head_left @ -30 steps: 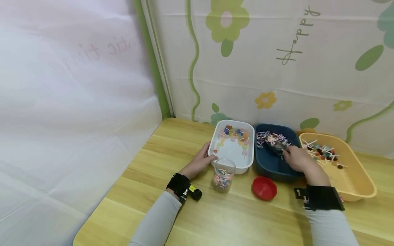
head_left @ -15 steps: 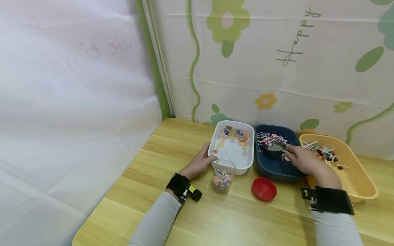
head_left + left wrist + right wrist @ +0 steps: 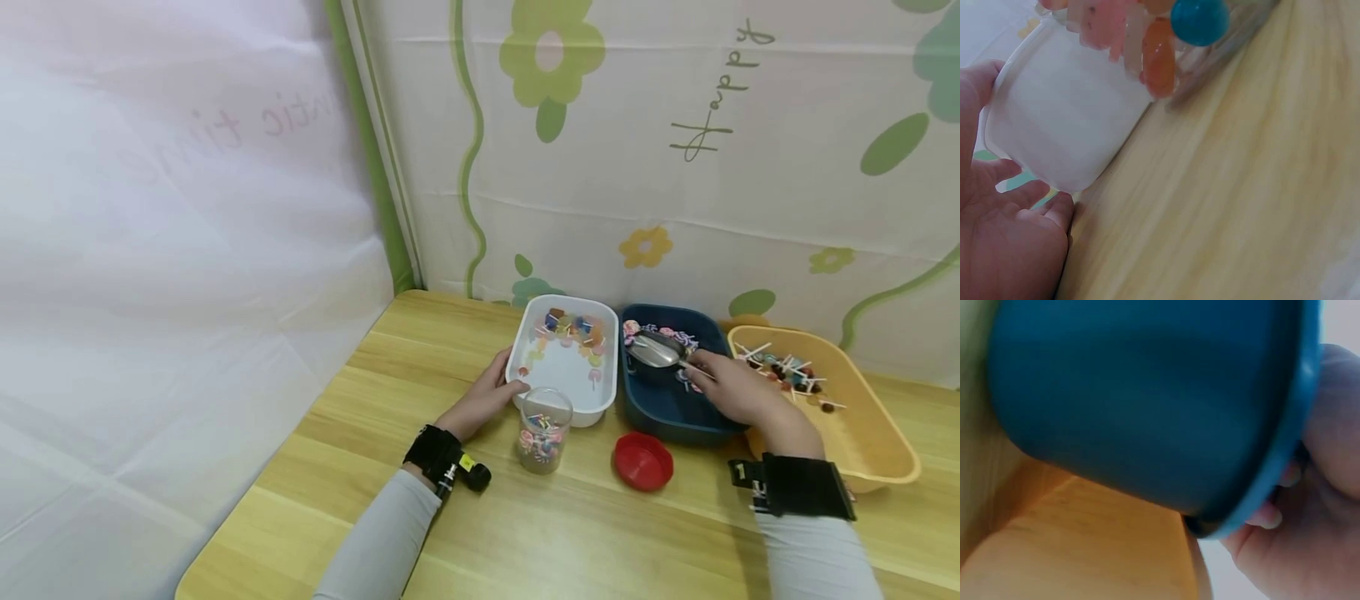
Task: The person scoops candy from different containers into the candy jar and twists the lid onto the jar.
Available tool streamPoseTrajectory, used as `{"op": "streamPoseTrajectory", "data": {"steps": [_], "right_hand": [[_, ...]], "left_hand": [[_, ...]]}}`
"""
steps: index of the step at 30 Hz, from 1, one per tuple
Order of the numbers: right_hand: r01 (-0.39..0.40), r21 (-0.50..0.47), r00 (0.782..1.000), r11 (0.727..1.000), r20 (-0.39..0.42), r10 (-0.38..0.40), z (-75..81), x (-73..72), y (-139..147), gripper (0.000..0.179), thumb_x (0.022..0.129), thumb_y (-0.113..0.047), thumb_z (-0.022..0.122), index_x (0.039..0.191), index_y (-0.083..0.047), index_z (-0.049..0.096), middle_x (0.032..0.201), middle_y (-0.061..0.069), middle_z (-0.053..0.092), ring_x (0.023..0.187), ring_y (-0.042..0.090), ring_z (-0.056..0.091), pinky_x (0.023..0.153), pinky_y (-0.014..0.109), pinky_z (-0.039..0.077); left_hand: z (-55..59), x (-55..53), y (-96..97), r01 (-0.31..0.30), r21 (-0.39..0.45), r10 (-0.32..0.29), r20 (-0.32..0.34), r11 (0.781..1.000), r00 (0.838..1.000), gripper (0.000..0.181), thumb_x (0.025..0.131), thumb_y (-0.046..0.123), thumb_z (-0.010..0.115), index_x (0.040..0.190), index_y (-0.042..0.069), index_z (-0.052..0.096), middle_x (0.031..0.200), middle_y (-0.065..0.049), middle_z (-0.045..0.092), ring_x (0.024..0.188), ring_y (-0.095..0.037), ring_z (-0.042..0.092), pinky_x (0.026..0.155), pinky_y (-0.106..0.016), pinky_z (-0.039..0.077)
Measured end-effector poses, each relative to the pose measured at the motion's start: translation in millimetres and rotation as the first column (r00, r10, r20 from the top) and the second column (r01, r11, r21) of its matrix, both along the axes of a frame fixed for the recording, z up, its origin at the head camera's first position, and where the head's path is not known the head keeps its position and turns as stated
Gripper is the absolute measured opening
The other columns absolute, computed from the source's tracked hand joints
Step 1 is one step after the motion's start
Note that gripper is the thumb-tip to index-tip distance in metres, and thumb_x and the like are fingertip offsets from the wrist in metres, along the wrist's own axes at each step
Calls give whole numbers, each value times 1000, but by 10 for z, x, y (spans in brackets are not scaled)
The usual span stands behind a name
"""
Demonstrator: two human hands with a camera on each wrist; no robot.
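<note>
Before a flowered curtain [image 3: 570, 200], a table [image 3: 352, 425] is lined with a yellow bin [image 3: 855, 433], a blue bin [image 3: 667, 406] and a white bin [image 3: 562, 375], set abreast perhaps for easy reach. The white bin is clasped between the left hand's [image 3: 483, 396] thumb and fingers, seemingly for steadiness. A part-filled cup [image 3: 545, 433] and red lid [image 3: 643, 461] are placed in front. Within the blue bin, a scoop [image 3: 656, 351] is gripped by the right hand's [image 3: 727, 385] curled fingers, its bowl left free over lollipops [image 3: 686, 339]. Sideways on the curtain, "Happy" [image 3: 702, 129] can be read.

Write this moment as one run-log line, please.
left hand: holds white bin; right hand: holds metal scoop at blue bin; clear jar: upright, partly filled; red lid: on table
</note>
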State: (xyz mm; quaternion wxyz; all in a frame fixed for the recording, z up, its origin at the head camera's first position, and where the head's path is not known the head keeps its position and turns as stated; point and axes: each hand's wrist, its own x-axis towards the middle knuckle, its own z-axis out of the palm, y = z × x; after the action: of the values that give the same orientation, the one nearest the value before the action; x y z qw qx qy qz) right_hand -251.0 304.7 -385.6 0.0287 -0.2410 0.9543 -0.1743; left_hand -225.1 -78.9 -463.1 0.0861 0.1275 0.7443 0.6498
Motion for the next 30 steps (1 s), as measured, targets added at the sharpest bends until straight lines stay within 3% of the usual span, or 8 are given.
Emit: {"op": "streamPoseTrajectory", "data": {"steps": [5,12,20,26,30], "right_hand": [[9,5,1000,1000,-22,-9,-32,-4,2,27,99,-19,46,113,2,52,86,7,60,75,23,54,67,46,48],[-25,-138,998,990,-66,16,-17,6,66,27,100,-19,44,113,3,53,97,17,60,86,31,53,75,54,45],[-28,-224,999,974,-38,20,144,64,94,31,101,-23,42,120,-1,53,108,22,58,96,36,52,80,62,42],[-71,-245,997,967,-39,63,367,205,-6,34,101,-27,41,124,-5,52,105,16,59,89,30,53,74,51,48],[-117,-225,992,967,-78,102,563,352,-99,32,100,-26,45,124,-9,55,100,10,61,83,23,54,69,42,50]], "left_hand": [[109,72,-6,21,2,-21,2,1000,1000,72,92,21,56,150,17,14,153,-6,20,135,-14,20,109,-36,24],[281,191,5,25,-3,-25,-2,1000,1000,74,92,24,57,150,13,14,152,-11,19,136,-19,19,109,-36,25],[269,186,2,17,1,-17,-1,1000,1000,73,92,24,57,150,13,14,152,-11,19,136,-19,19,109,-37,24],[265,187,1,21,-1,-21,-12,1000,1000,73,92,23,57,150,11,14,152,-12,20,135,-20,20,109,-38,25],[154,97,-6,29,8,-29,-11,1000,1000,73,92,21,56,150,13,13,152,-11,19,135,-19,19,109,-38,24]]}}
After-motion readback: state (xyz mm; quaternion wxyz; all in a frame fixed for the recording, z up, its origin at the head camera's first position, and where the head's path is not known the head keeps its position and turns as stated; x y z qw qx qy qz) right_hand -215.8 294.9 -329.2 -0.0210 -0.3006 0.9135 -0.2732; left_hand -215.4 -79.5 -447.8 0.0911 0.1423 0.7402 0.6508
